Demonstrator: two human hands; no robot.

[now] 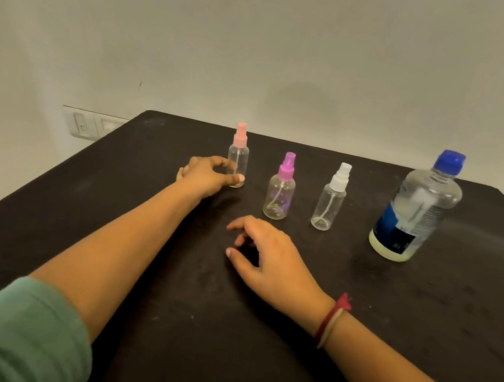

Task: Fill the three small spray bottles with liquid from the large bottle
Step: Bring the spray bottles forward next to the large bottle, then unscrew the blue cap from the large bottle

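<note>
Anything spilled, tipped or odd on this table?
Nothing stands out. The three spray bottles and the large bottle stand upright and capped; the dark table looks dry, only dusty.

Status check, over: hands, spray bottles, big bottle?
Left hand closing on pink-capped bottle; right hand empty. All three sprayers capped, seemingly empty. Large bottle capped, upright. Nothing blocking.

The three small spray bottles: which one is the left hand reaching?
The pink-capped spray bottle, farthest left in the row. The left hand has its fingers at its base; the purple-capped and white-capped bottles stand untouched.
</note>
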